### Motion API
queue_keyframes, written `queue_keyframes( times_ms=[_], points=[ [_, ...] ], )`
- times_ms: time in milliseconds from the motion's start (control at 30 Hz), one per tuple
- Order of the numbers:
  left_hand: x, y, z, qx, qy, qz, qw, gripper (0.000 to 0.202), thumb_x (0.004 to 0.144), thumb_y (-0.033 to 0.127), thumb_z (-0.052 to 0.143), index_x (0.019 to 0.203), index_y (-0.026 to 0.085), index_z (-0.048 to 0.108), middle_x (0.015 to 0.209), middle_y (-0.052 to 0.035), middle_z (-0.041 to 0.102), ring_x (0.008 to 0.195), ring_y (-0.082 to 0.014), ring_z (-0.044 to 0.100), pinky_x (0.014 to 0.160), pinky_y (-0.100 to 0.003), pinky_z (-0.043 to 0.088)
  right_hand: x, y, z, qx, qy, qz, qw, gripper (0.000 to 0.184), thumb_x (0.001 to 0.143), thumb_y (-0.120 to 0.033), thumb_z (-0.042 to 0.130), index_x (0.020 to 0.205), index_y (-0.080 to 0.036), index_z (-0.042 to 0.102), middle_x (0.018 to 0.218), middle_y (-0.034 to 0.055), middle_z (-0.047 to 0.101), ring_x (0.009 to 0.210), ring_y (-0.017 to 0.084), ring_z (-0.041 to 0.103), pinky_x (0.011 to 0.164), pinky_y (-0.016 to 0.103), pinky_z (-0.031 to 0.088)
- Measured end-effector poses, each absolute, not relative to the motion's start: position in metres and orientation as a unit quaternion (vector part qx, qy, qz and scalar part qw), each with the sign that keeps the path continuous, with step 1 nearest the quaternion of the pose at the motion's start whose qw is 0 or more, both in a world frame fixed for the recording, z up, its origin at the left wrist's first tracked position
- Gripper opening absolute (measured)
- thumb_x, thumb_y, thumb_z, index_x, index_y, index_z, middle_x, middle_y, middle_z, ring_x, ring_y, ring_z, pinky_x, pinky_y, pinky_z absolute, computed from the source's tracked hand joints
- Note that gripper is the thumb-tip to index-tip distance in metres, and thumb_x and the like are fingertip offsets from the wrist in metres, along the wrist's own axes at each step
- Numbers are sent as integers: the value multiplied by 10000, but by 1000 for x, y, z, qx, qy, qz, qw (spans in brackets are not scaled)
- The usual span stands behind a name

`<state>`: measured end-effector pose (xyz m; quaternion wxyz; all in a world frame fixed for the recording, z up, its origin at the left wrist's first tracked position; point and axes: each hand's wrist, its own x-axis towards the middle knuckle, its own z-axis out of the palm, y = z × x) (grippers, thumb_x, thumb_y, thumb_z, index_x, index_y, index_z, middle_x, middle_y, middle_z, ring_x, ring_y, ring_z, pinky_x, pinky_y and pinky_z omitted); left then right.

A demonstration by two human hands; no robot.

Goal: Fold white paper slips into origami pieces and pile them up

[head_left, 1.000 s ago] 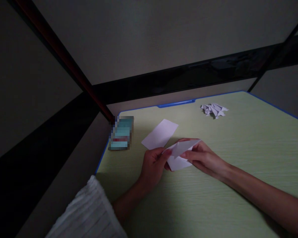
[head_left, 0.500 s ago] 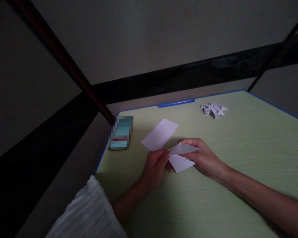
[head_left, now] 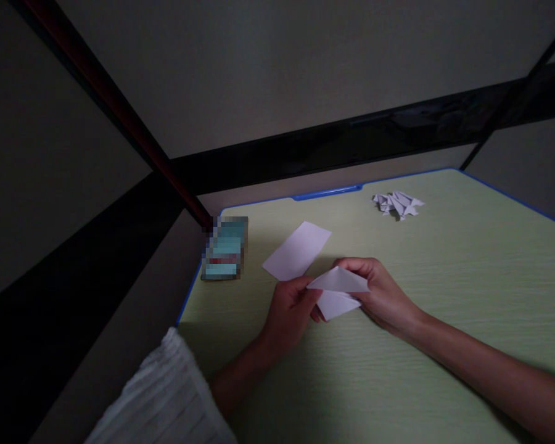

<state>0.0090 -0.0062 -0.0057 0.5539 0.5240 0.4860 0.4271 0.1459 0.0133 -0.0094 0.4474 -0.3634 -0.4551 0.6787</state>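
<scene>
Here, both hands on a half-folded white paper (head_left: pixel 337 288), low over the green surface (head_left: pixel 444 296)
Left hand (head_left: pixel 289 311) pinches its near corner, right hand (head_left: pixel 382 293) clamps the far side, likely keeping the raised flap taut. Flat sheet (head_left: pixel 297 250) lies just behind; folded pieces (head_left: pixel 398 203) piled well apart; blurred pack (head_left: pixel 225 248) at the corner, contents hidden

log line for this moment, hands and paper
left hand: pinches folded paper | right hand: holds same paper | flat sheet: on table beyond hands | pile of folded pieces: far edge
</scene>
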Motion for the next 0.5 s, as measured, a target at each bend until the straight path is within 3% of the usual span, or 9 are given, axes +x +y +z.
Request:
queue_keyframes(
  times_ms=[233, 400, 500],
  points=[
    [7, -6, -7, 529, 490, 444, 532, 208, 670, 231, 474, 521, 115, 562, 389, 22, 494, 380, -83, 445, 406, -188, 336, 147, 13, -12, -322, -462, 695, 446, 190, 609, -76, 504, 673, -152, 666, 526, 1, 618, 453, 110, 532, 464, 230, 413],
    [6, -5, -7, 532, 512, 462, 491, 204, 684, 219, 456, 551, 112, 567, 401, 24, 487, 386, -84, 439, 408, -185, 327, 152, 20, -6, -289, -440, 692, 494, 304, 516, -76, 505, 751, -182, 666, 668, 4, 650, 607, 127, 555, 554, 226, 403],
    [4, -6, -8, 560, 524, 457, 450, 211, 689, 204, 445, 531, 118, 555, 408, 32, 461, 405, -81, 419, 412, -180, 307, 155, 22, -1, -293, -422, 692, 507, 236, 564, -169, 482, 711, -175, 666, 744, 34, 649, 696, 156, 557, 612, 255, 409]
  ],
)
